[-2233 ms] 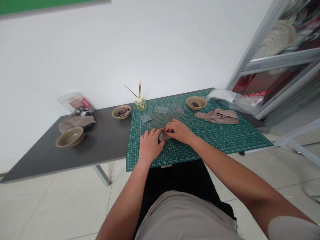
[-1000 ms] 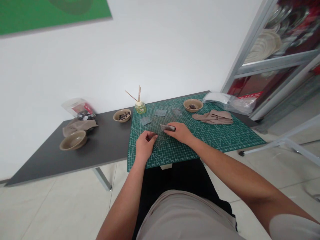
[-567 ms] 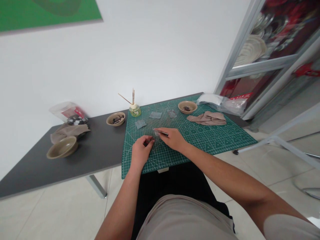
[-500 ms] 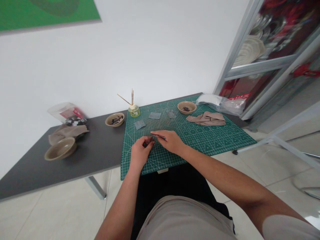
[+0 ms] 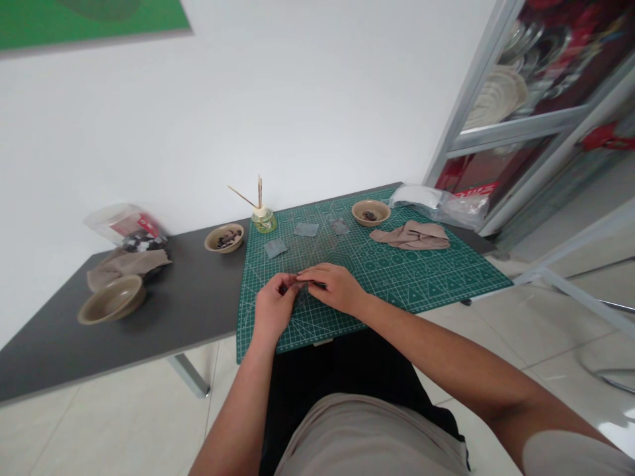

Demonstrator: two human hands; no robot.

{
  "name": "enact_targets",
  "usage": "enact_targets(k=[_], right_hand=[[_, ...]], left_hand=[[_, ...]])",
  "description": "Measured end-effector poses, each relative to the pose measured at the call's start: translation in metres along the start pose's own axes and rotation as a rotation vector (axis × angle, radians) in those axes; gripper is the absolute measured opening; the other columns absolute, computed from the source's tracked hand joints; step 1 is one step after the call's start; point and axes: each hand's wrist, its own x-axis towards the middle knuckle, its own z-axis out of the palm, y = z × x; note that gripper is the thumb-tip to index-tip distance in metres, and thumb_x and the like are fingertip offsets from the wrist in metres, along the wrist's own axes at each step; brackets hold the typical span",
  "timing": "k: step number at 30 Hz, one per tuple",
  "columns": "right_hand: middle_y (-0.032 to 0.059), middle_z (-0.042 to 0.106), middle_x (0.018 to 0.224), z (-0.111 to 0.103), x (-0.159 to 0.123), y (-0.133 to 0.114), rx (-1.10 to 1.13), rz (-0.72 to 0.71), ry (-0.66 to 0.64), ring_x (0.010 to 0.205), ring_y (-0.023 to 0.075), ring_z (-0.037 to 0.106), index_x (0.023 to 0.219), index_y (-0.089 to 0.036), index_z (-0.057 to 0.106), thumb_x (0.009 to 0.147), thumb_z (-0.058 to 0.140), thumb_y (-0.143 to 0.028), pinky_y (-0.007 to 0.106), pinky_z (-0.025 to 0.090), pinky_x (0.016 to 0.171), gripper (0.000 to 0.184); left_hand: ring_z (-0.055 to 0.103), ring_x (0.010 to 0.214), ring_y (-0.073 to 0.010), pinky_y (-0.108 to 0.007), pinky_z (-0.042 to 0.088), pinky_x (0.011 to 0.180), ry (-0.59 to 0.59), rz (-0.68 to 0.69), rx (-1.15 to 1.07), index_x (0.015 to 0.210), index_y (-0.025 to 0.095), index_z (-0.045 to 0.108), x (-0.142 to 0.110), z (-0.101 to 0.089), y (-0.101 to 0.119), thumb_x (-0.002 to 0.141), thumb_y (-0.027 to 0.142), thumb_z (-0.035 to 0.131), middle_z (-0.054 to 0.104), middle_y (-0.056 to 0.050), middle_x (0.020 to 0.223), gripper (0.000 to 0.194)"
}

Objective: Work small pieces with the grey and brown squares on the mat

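Your left hand (image 5: 270, 307) is curled closed on a small dark piece (image 5: 286, 288), mostly hidden by the fingers. Your right hand (image 5: 330, 289) pinches a slim pointed tool (image 5: 317, 284), its tip just beside that piece. Both work above the green cutting mat (image 5: 421, 281), lower centre of frame. Farther up it lie translucent grey squares (image 5: 306, 229) and a tan bowl (image 5: 371, 213) holding dark pieces.

a slim metal tool (image 5: 317, 284) shows a thin shine against the matt plastic cutting mat (image 5: 426, 281). soft crumpled cloth (image 5: 409, 235) lies near the mat's far right corner, beside a glossy clear plastic bag (image 5: 439, 205). the bench top (image 5: 188, 297) is smooth matt laminate, the tan bowl (image 5: 371, 213) smooth glazed ceramic.
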Motion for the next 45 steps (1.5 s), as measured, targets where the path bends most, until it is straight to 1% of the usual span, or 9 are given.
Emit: enact_targets(k=[8,12,16,19,23,26,35,40,45], right_hand=[[0.0028,0.072,0.107,-0.011,-0.002,-0.005,0.094,0.021,-0.125,0.100,0.0155,0.067,0.102,-0.024,0.073,0.088,0.061,-0.013,0.030,0.052,0.092,0.021],[0.0012,0.072,0.093,-0.017,-0.004,-0.009,0.188,0.263,-0.017,0.089,0.0163,0.069,0.094,-0.023,0.069,0.089,0.062,-0.020,0.030,0.053,0.084,0.009],[0.0000,0.068,0.092,-0.025,-0.001,-0.008,0.487,0.520,0.136,0.078,0.0160,0.070,0.108,-0.023,0.054,0.090,0.056,-0.026,0.030,0.057,0.068,0.019],[0.0025,0.069,0.097,-0.036,0.003,-0.002,0.378,0.433,0.142,0.087,0.0184,0.070,0.108,-0.023,0.052,0.091,0.052,-0.022,0.035,0.059,0.076,0.017],[0.0101,0.066,0.123,-0.048,0.006,0.015,-0.048,0.017,0.006,0.123,0.0249,0.057,0.105,-0.021,0.061,0.086,0.050,-0.006,0.048,0.049,0.103,0.027],[0.0107,0.067,0.122,-0.052,0.009,0.030,-0.203,-0.093,-0.080,0.125,0.0257,0.054,0.109,-0.020,0.065,0.084,0.050,-0.002,0.049,0.048,0.104,0.034],[0.0127,0.068,0.116,-0.054,0.029,0.053,-0.308,-0.007,-0.338,0.111,0.0271,0.058,0.108,-0.017,0.068,0.080,0.064,-0.011,0.046,0.049,0.098,0.028],[0.0120,0.053,0.144,-0.067,0.049,0.050,-0.155,-0.048,-0.474,0.127,0.0331,0.050,0.135,-0.020,0.057,0.068,0.079,-0.041,0.051,0.041,0.107,0.073],[0.0178,0.054,0.141,-0.065,0.079,0.067,-0.293,0.128,-0.296,0.131,0.0311,0.048,0.136,-0.014,0.056,0.091,0.058,-0.035,0.050,0.037,0.110,0.049]], left_hand=[[0.062,0.081,-0.0176,-0.031,0.047,0.078,-0.087,0.014,0.005,0.088,0.022,0.068,0.001,0.000,-0.008,0.082,0.026,0.055,0.070,-0.001,0.086,0.014],[0.062,0.082,-0.0181,-0.031,0.048,0.078,-0.103,0.050,0.001,0.102,0.022,0.069,0.001,-0.002,-0.008,0.085,0.029,0.056,0.070,-0.002,0.089,0.023],[0.063,0.090,-0.0191,-0.032,0.048,0.084,-0.020,0.088,0.006,0.100,0.023,0.070,0.000,-0.004,-0.007,0.091,0.031,0.047,0.069,-0.004,0.096,0.026],[0.062,0.081,-0.0180,-0.031,0.049,0.077,0.023,0.032,0.029,0.095,0.022,0.066,-0.002,-0.004,-0.007,0.092,0.031,0.046,0.067,-0.002,0.090,0.023],[0.060,0.074,-0.0171,-0.030,0.048,0.070,0.035,0.004,0.053,0.092,0.022,0.059,-0.004,-0.001,-0.006,0.093,0.034,0.044,0.064,-0.001,0.082,0.019],[0.060,0.074,-0.0173,-0.030,0.048,0.070,0.034,0.011,0.071,0.093,0.022,0.059,-0.005,0.000,-0.006,0.094,0.034,0.044,0.064,-0.001,0.084,0.018],[0.062,0.086,-0.0208,-0.035,0.051,0.080,0.023,0.101,0.148,0.095,0.023,0.064,-0.003,-0.004,-0.005,0.097,0.035,0.040,0.063,-0.005,0.090,0.027],[0.061,0.086,-0.0208,-0.036,0.052,0.081,0.010,0.095,0.169,0.095,0.023,0.062,-0.003,-0.003,-0.004,0.099,0.034,0.038,0.062,-0.006,0.091,0.028],[0.061,0.089,-0.0213,-0.037,0.052,0.083,0.010,0.091,0.196,0.098,0.023,0.063,-0.003,-0.001,-0.004,0.098,0.033,0.039,0.063,-0.006,0.093,0.026]])
